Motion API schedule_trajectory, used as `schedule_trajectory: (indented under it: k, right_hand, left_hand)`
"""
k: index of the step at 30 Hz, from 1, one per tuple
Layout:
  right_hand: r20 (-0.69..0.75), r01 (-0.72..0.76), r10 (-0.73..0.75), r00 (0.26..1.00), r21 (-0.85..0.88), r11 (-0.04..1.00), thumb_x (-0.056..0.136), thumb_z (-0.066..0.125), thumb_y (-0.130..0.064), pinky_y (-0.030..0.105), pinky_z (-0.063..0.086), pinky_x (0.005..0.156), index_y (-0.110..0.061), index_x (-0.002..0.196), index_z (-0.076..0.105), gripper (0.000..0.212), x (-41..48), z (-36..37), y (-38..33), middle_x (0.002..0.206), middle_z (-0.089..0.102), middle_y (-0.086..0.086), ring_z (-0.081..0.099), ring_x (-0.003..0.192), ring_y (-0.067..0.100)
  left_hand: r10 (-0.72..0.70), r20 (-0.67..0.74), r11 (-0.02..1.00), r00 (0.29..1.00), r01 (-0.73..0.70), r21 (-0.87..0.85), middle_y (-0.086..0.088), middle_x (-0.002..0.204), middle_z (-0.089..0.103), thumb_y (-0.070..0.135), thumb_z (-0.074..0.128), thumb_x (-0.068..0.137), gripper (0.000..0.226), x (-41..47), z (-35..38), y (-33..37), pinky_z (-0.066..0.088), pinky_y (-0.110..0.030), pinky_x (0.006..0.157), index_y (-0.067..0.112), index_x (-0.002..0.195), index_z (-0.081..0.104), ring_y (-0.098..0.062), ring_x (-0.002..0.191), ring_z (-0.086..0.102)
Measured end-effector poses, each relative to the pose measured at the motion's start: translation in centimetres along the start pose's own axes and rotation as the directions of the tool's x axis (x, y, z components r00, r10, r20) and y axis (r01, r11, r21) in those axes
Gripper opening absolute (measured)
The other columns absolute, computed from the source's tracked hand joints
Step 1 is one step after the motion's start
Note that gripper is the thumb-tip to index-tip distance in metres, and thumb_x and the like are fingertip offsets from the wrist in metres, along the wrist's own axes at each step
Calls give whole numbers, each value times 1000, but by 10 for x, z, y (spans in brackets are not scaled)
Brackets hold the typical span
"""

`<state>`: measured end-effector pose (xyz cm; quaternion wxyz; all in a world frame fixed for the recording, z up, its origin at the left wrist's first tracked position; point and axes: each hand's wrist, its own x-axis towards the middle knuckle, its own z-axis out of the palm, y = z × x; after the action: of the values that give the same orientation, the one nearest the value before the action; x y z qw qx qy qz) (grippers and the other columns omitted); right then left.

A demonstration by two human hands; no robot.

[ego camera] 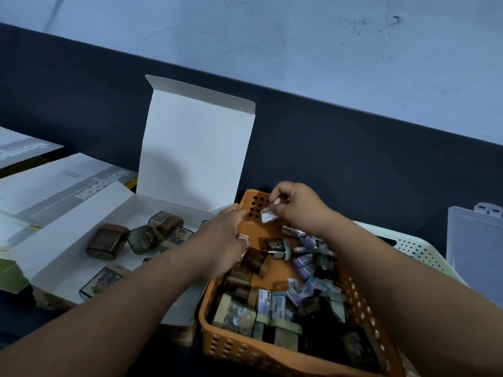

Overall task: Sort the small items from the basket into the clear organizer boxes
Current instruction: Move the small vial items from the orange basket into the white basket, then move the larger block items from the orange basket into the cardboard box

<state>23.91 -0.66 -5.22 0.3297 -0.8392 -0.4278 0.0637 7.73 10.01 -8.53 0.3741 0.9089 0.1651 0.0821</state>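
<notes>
An orange perforated basket in front of me holds several small items: brown cases, picture-printed boxes and little purple-white packets. My right hand hovers over the basket's far end and pinches a small white packet. My left hand lies over the basket's left rim with its fingers curled down; what it holds, if anything, is hidden. A clear organizer box stands at the far right.
An open white cardboard box with its lid up sits left of the basket and holds several brown cases. Notebooks lie further left. A cream perforated basket sits behind my right arm.
</notes>
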Motion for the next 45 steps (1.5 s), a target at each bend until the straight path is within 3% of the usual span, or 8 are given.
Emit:
schedule_trajectory:
  k: [7,13,17,19,23,32,38,45]
  right_hand:
    - [-185,-119,143,972,133,984,86,67,-7,33,45,63,-8,88,62,5,-61,-68,32,73,55,6,52,65,17]
    - [-240,-326,377,895,225,918,90,62,-4,29,55,66,-7,95,61,5,-111,-98,82,86,61,11,60,76,22]
    - [-178,-482,467,866,-51,875,89,63,-8,36,56,81,-18,104,66,19,-128,-98,110,104,67,1,64,88,18]
    - [-136,-498,479,867,-225,837,90,61,-12,33,54,84,-21,120,62,32,-132,-95,109,120,63,-1,63,95,18]
    - [-167,-421,386,907,-330,845,91,61,-14,29,49,89,-27,130,56,42,-125,-88,95,137,55,-2,60,108,19]
    - [13,-49,53,999,-195,980,91,63,-15,23,42,89,-29,126,58,38,-81,-44,20,129,56,-5,54,117,15]
    - [155,-71,94,983,-143,987,88,67,-10,17,46,75,-23,126,58,42,-60,-23,12,116,56,-9,54,99,7]
    - [320,-82,194,927,-334,939,81,75,-24,35,47,97,-24,128,56,51,-38,1,12,121,59,-4,56,112,18]
  left_hand:
    - [39,9,987,999,-40,153,1,143,36,28,57,93,54,-6,-6,24,31,-24,90,18,142,36,-15,124,41]
    - [19,-49,912,999,3,410,-4,138,45,33,58,90,52,-1,0,38,37,-35,100,18,138,41,-21,124,44]
    - [122,-56,767,991,-58,639,-4,151,31,40,57,89,63,5,8,44,23,-40,115,21,144,32,-23,138,27]
    - [133,-6,810,991,-105,577,-3,156,24,37,59,90,70,7,12,46,20,-37,116,20,149,26,-20,142,21]
    - [54,165,906,985,-118,406,2,149,38,32,65,88,68,8,15,52,37,-33,106,29,147,31,-18,133,39]
    - [-34,346,766,938,-198,612,-3,112,60,16,52,90,27,14,28,53,47,-33,91,19,117,58,-19,103,56]
    - [106,269,862,957,-223,456,0,107,61,11,52,88,23,7,19,52,48,-34,89,20,107,61,-17,99,56]
    - [99,18,985,995,-95,-145,8,96,66,4,65,83,38,-23,-34,36,56,-29,71,30,111,63,-9,87,65]
